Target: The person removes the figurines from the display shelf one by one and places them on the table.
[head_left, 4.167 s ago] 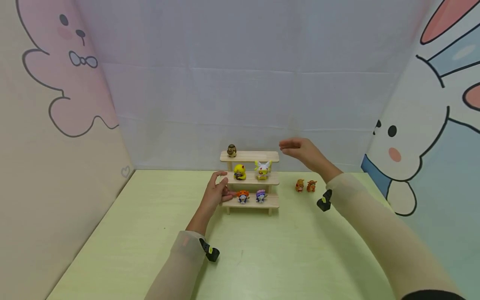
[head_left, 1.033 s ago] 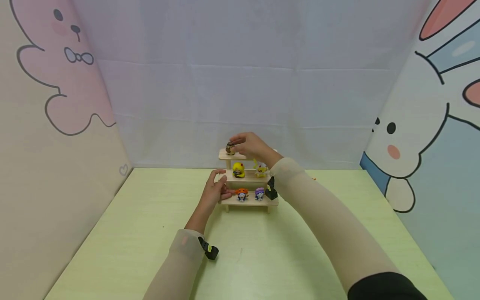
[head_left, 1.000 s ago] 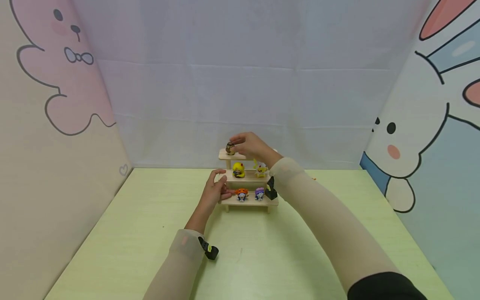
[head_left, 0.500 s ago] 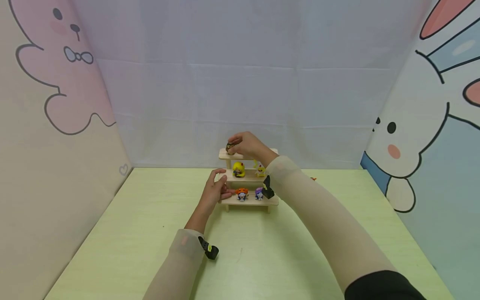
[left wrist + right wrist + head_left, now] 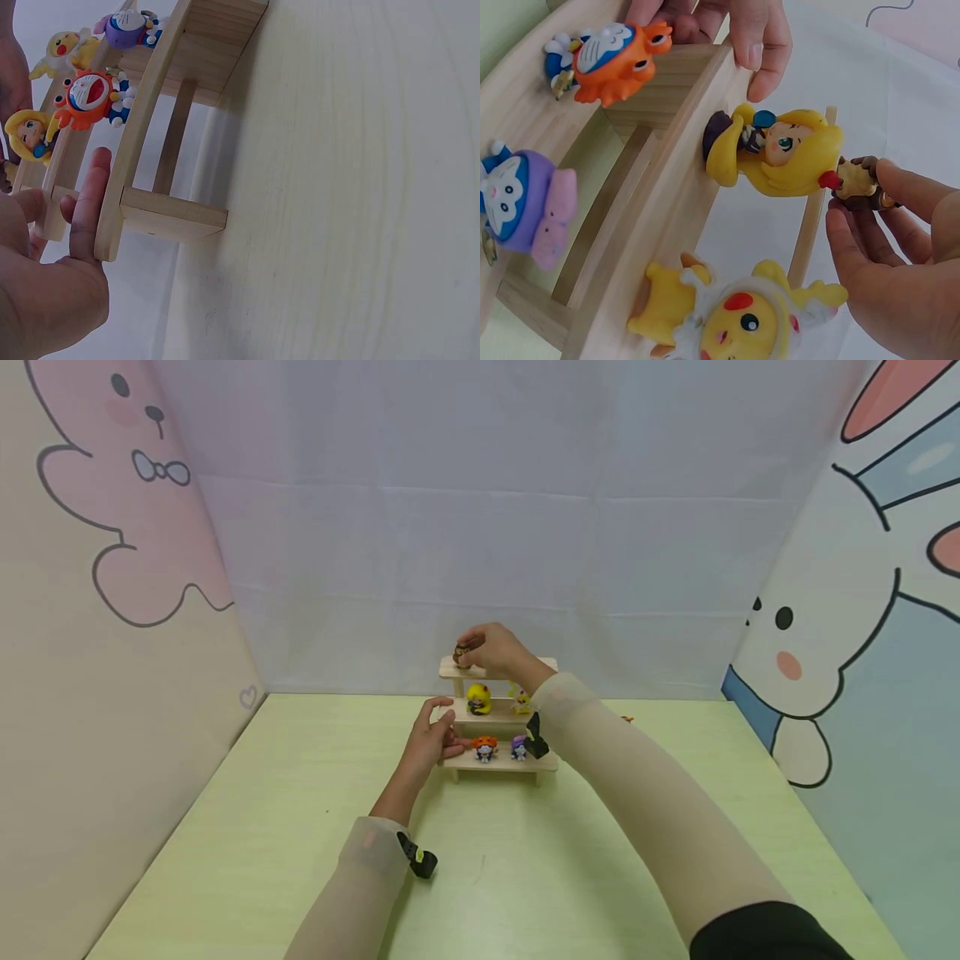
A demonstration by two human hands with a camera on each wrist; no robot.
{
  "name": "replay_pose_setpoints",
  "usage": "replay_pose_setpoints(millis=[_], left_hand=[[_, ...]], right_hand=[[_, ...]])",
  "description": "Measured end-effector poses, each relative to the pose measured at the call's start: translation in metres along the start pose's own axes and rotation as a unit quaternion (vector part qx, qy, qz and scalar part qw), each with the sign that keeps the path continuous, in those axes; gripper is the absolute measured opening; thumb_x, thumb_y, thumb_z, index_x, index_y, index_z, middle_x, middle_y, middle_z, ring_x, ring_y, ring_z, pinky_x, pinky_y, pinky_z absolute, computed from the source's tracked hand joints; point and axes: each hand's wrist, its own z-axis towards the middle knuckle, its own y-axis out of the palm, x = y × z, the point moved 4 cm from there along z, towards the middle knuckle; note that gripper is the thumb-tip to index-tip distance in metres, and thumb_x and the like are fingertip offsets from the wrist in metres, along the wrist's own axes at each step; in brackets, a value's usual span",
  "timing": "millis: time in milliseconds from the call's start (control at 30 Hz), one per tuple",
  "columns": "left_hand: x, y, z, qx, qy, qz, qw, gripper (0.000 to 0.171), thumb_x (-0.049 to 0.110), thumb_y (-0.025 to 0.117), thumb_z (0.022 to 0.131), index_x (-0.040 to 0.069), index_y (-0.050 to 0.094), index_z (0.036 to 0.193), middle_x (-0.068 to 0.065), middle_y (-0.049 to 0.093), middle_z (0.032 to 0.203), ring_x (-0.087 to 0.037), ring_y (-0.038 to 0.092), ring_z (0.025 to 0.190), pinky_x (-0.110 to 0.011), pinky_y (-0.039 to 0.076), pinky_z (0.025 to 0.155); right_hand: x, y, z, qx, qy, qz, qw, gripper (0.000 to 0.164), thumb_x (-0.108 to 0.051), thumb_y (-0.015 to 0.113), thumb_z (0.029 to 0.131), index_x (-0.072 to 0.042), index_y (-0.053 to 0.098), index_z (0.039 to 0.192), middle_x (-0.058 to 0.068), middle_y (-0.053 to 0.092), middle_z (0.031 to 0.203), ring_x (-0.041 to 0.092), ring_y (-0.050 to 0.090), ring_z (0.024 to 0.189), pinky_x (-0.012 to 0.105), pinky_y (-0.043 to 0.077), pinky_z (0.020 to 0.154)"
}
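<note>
A small three-tier wooden display shelf stands at the back of the table. My left hand holds its left end, thumb at the middle tier and one finger stretched along the bottom tier. On the top tier, my right hand pinches a brown owl figurine between thumb and fingers. The middle tier bears a blonde-haired figurine and a yellow figurine with a white hood. Below them sit an orange-hooded blue cat figurine and a purple-hooded one.
Right of the shelf, a bit of an orange figurine shows past the right sleeve, which hides what lies behind it. A white cloth backdrop hangs close behind the shelf. Printed side walls flank the table.
My right hand has come left from beside the shelf to the top tier and taken hold of the owl figurine. The left hand keeps its place. Little differs over the last half second.
</note>
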Motion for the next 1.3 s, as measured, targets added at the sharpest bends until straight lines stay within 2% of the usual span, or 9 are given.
replay_pose_setpoints(millis=[233, 667, 933, 1300], left_hand=[[0.000, 0.001, 0.000, 0.003, 0.002, -0.001, 1.0000, 0.034, 0.030, 0.047, 0.112, 0.020, 0.046, 0.145, -0.006, 0.051, 0.079, -0.023, 0.076, 0.079, -0.032, 0.064, 0.070], [0.000, 0.001, -0.001, 0.007, 0.001, 0.002, 1.0000, 0.033, 0.030, 0.047, 0.112, 0.021, 0.046, 0.144, -0.006, 0.050, 0.080, -0.022, 0.076, 0.079, -0.032, 0.064, 0.070], [0.002, 0.002, -0.002, 0.007, 0.001, -0.005, 1.0000, 0.033, 0.029, 0.048, 0.112, 0.020, 0.046, 0.144, -0.006, 0.051, 0.079, -0.021, 0.075, 0.076, -0.031, 0.064, 0.070], [0.000, -0.001, -0.002, 0.007, 0.004, -0.002, 1.0000, 0.034, 0.028, 0.047, 0.112, 0.019, 0.046, 0.145, -0.006, 0.051, 0.079, -0.022, 0.075, 0.078, -0.032, 0.064, 0.071]], right_hand=[[0.003, -0.004, 0.002, 0.007, -0.008, 0.020, 1.000, 0.040, -0.010, 0.072, 0.099, -0.005, 0.064, 0.137, 0.013, 0.065, 0.132, 0.028, 0.063, 0.119, 0.039, 0.055, 0.101], [0.000, -0.013, -0.004, -0.005, -0.030, 0.071, 0.997, 0.044, -0.010, 0.068, 0.100, -0.004, 0.060, 0.143, 0.015, 0.062, 0.136, 0.031, 0.059, 0.126, 0.046, 0.048, 0.111], [0.006, -0.023, -0.004, 0.001, -0.028, 0.070, 0.997, 0.045, -0.013, 0.066, 0.102, -0.006, 0.058, 0.146, 0.012, 0.060, 0.141, 0.029, 0.057, 0.130, 0.045, 0.045, 0.114], [0.014, -0.037, -0.014, 0.003, -0.031, 0.091, 0.995, 0.046, -0.013, 0.065, 0.103, -0.006, 0.056, 0.147, 0.013, 0.059, 0.144, 0.030, 0.055, 0.134, 0.047, 0.042, 0.117]])
